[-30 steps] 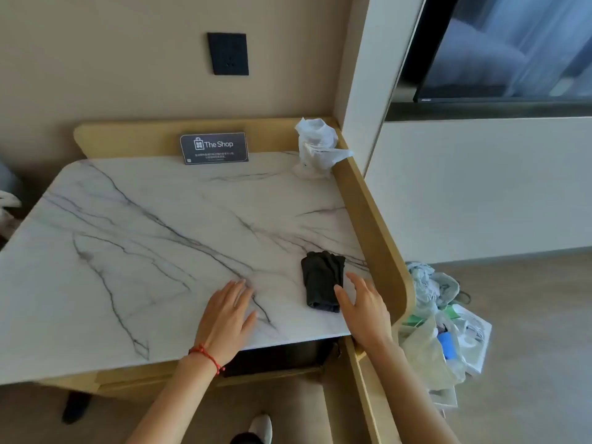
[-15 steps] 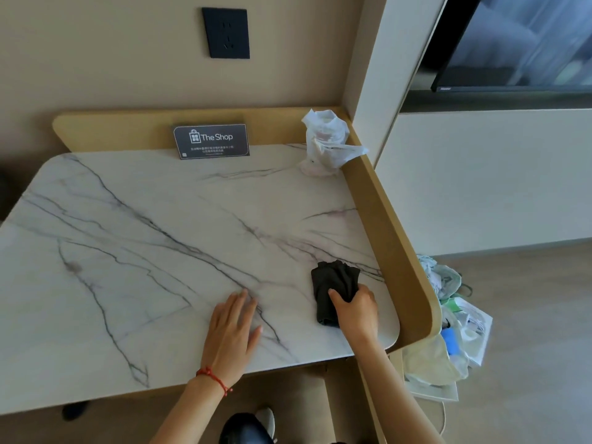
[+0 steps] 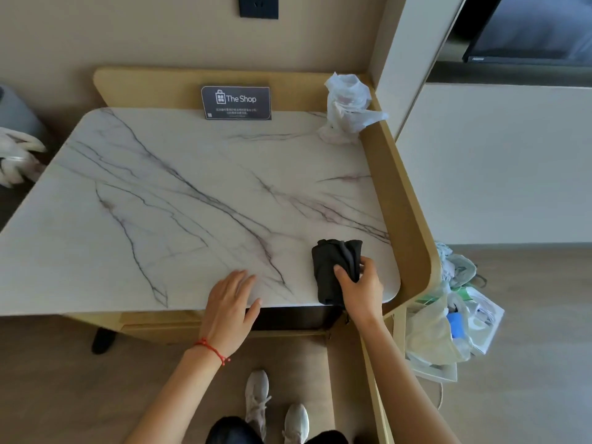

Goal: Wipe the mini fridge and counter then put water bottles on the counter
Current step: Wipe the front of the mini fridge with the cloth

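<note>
My right hand (image 3: 360, 291) pinches the black cloth (image 3: 333, 267) at the counter's (image 3: 192, 193) near-right corner — wiping comes next; left hand (image 3: 229, 307) rests flat, empty.

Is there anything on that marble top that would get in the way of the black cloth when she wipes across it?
Mostly no. The right hand grips the black cloth at the counter's near right corner. Only the sign and a crumpled white bag stand along the back edge.

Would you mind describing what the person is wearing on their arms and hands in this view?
Both forearms are bare, with no sleeves in view. The left hand has a thin red string bracelet knotted around its wrist. The right hand wears no gloves, rings or watch that can be seen.
</note>
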### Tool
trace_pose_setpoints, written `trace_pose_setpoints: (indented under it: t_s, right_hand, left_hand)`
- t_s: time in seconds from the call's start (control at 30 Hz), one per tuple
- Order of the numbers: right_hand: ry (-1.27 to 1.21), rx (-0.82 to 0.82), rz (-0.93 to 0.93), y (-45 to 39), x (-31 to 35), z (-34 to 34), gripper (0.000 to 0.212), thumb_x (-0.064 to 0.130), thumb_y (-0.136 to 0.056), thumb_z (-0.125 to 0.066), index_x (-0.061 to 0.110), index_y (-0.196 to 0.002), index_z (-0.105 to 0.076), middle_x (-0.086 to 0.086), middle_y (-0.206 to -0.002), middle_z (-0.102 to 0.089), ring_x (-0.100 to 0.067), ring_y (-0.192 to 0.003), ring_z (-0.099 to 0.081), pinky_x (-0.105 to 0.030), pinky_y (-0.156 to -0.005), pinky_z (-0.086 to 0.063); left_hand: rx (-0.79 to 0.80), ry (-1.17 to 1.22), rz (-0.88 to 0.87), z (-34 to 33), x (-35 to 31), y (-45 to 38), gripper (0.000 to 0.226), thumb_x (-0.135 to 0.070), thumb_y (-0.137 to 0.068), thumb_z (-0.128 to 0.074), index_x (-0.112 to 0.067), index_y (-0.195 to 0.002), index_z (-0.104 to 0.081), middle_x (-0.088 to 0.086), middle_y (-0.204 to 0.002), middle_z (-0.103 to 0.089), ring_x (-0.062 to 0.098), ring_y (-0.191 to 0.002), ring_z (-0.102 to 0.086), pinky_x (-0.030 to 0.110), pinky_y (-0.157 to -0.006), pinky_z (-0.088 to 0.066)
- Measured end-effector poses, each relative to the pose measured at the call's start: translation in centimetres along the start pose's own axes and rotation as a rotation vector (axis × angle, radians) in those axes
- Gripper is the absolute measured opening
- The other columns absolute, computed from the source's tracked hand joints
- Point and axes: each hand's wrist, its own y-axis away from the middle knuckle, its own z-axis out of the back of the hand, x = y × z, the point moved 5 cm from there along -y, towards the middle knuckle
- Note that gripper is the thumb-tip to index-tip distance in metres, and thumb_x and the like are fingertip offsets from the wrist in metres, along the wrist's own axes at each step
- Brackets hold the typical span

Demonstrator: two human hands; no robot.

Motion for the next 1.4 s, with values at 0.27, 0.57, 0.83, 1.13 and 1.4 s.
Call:
trace_pose_setpoints:
  t_s: [0.27,0.57,0.83,1.13,1.4]
  right_hand:
    - [-0.164,-0.042,-0.060,5.8,-1.6,-0.8,0.032,0.028,-0.088,-0.059,0.018,-0.115,-0.044,0.005,-0.087,-0.055,-0.005,-0.075,-0.055,-0.014,-0.054,-0.041]
    - [-0.339,-0.114,-0.080,14.1,-3.9,-5.6,0.030,0.022,-0.088,-0.059,0.021,-0.112,-0.041,0.007,-0.095,-0.059,-0.001,-0.082,-0.060,-0.012,-0.055,-0.050]
    - [-0.364,-0.158,-0.097,19.8,-5.8,-10.1,0.049,0.024,-0.086,-0.062,0.039,-0.124,-0.035,0.007,-0.108,-0.057,-0.007,-0.093,-0.062,-0.026,-0.066,-0.058]
    - [-0.266,-0.046,-0.032,18.7,-12.3,-12.7,0.050,0.021,-0.090,-0.054,0.054,-0.122,-0.037,0.022,-0.121,-0.046,-0.003,-0.106,-0.052,-0.015,-0.069,-0.054]
    - [-0.293,-0.064,0.047,13.4,-21.9,-15.6,0.038,0.016,-0.088,-0.055,0.039,-0.118,-0.049,0.022,-0.115,-0.053,0.010,-0.100,-0.054,-0.009,-0.063,-0.050]
  left_hand:
    - [-0.090,0.047,-0.062,0.9,1.9,4.2,0.048,-0.034,-0.086,-0.038,0.000,-0.111,-0.060,0.019,-0.115,-0.062,0.035,-0.109,-0.058,0.046,-0.092,-0.046]
    - [-0.056,0.125,-0.149,0.7,8.5,9.2,0.047,-0.033,-0.087,-0.039,0.000,-0.115,-0.059,0.020,-0.116,-0.061,0.035,-0.109,-0.057,0.049,-0.094,-0.047]
    - [-0.054,0.106,-0.235,-1.1,13.2,11.6,0.037,-0.014,-0.082,-0.063,0.002,-0.114,-0.059,0.023,-0.117,-0.061,0.039,-0.111,-0.057,0.050,-0.093,-0.046]
    - [-0.032,0.134,-0.182,-7.4,15.4,10.3,0.046,-0.031,-0.085,-0.041,0.001,-0.114,-0.060,0.021,-0.117,-0.062,0.038,-0.111,-0.057,0.049,-0.090,-0.048]
    - [-0.097,0.153,-0.148,-17.6,17.7,7.0,0.048,-0.031,-0.085,-0.041,0.003,-0.113,-0.060,0.024,-0.117,-0.060,0.040,-0.112,-0.055,0.053,-0.090,-0.047]
